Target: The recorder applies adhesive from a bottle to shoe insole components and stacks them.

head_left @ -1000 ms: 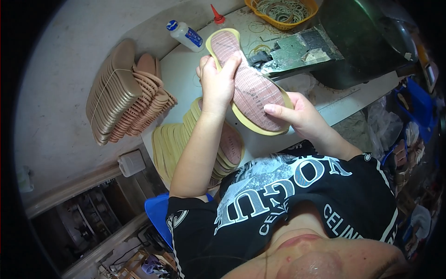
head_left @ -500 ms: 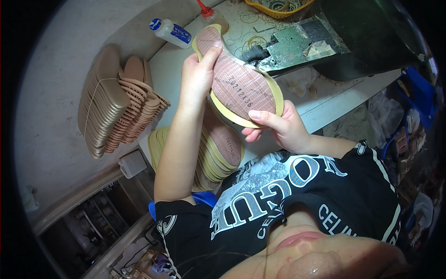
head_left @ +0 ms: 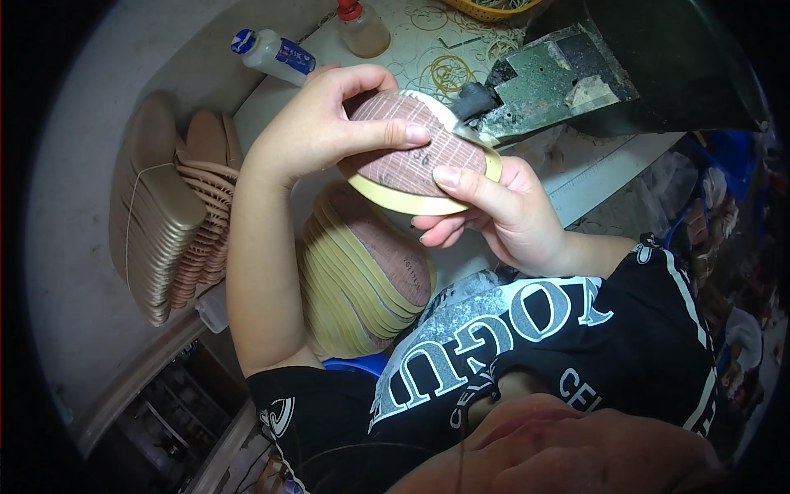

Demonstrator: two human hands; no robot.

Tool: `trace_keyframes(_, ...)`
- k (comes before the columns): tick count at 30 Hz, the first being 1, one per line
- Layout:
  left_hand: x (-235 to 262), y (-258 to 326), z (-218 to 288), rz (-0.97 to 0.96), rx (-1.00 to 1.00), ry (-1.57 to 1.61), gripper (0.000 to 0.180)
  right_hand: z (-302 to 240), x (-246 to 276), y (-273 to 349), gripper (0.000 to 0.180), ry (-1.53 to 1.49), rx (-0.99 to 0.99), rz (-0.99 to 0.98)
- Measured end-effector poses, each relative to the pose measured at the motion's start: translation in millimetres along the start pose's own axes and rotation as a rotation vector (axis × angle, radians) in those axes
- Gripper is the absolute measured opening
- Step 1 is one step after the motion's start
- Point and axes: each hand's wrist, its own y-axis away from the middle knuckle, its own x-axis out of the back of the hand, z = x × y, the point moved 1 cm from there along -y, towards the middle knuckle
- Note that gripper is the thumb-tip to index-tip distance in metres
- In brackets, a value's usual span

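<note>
Both hands hold one shoe insole (head_left: 451, 150), brown with pale stripes, handwritten marks and a yellow border. My left hand (head_left: 317, 123) wraps its far end, thumb pressed flat on the brown face; that end is mostly hidden behind the hand. At the rounded near end, my right hand (head_left: 522, 206) pinches the border, thumb on top and fingers beneath. The insole's far right edge meets a small metal tip beside the dark nozzle-like part (head_left: 475, 102) of a green machine plate (head_left: 543, 86). Whether they touch I cannot tell. Below lies a fanned stack of similar insoles (head_left: 362, 272).
Bundled tan and gold soles (head_left: 160, 222) stand at the left wall. A white bottle with a blue cap (head_left: 276, 56) and a red-topped squeeze bottle (head_left: 364, 33) are at the back. Rubber bands (head_left: 451, 74) litter the table near a yellow basket (head_left: 494, 8).
The insole has turned and come to the machine's tip. My left hand has shifted its grip, thumb now farther along the brown face. The right hand keeps its pinch.
</note>
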Motion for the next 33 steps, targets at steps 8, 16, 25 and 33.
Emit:
trace_keyframes(8,-15,17,12,0.016,0.099,0.201,0.027,-8,2,3,0.037,0.025,0.031,0.036)
trace_keyframes(16,-33,42,5,0.231,0.204,0.183,0.033,-9,13,-6,0.036,0.125,0.048,-0.029)
trace_keyframes(25,-69,47,20,0.338,0.447,0.428,0.050,-10,29,-3,0.028,0.254,0.145,-0.130)
trace_keyframes(33,-70,54,16,0.230,0.485,0.525,0.052,1,45,-11,0.031,0.469,0.121,-0.278)
